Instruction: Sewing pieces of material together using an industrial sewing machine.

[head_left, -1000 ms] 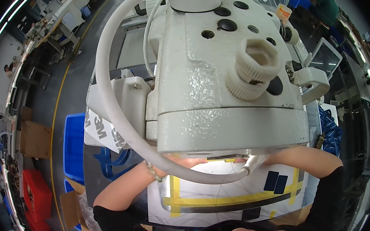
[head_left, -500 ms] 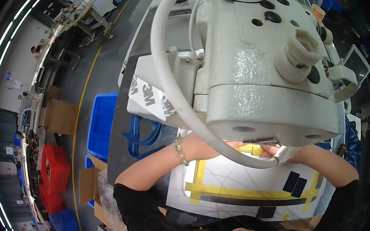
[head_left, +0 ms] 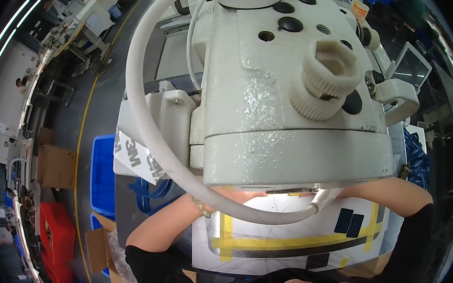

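Note:
The large off-white head of what looks like an industrial sewing machine (head_left: 291, 153) covers most of the work area. Below its lower edge, only the back of my left hand (head_left: 239, 195) shows, its fingers hidden behind the machine. My right hand (head_left: 345, 193) is almost wholly covered too, on the other side. Between them a sliver of a yellow piece (head_left: 293, 195) shows in bright light; whether either hand touches it cannot be seen. Under my forearms lies a white sheet (head_left: 269, 268) marked with yellow tape (head_left: 282, 241), and two small dark blue rectangular pieces (head_left: 343, 221) rest on its right part.
A thick white hose (head_left: 133, 86) loops in front of the machine. Blue strapping (head_left: 148, 194) lies left of it, and a blue bundle (head_left: 417, 157) sits at the right. Beyond the table's left edge stand a blue bin (head_left: 102, 176), a cardboard box (head_left: 95, 249) and red bins (head_left: 57, 231).
My view has shifted, so the machine fills more of it and sits lower and further left. The yellow piece and fingers, visible between both hands before, are now mostly hidden.

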Tool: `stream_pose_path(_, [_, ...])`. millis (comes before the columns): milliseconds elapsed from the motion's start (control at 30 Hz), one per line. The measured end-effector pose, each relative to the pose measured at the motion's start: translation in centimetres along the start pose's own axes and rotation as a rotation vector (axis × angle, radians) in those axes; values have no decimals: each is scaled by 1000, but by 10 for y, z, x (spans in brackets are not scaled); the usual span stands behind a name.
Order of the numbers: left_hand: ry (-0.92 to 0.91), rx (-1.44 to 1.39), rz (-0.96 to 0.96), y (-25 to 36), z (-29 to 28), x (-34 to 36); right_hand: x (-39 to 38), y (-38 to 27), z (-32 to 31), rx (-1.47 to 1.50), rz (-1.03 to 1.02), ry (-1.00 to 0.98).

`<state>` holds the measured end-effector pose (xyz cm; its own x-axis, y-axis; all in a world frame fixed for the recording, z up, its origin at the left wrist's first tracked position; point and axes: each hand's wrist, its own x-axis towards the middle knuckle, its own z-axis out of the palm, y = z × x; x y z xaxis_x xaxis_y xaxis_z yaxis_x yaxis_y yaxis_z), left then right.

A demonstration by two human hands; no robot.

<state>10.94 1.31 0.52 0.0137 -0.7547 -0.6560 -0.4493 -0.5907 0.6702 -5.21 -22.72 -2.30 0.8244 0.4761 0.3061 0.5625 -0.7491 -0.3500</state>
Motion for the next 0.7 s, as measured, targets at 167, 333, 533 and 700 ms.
stream_pose_path(167, [95, 74, 96, -20, 5, 13, -2, 2, -1, -45, -28, 98])
stream_pose_path(333, [97, 78, 101, -18, 5, 17, 8, -7, -12, -119, -45, 139])
stream_pose_path(533, [104, 89, 105, -17, 7, 16, 4, -8, -4, -171, -55, 97])
stream_pose_path(700, [81, 92, 91, -19, 7, 18, 3, -9, -1, -213, -63, 134])
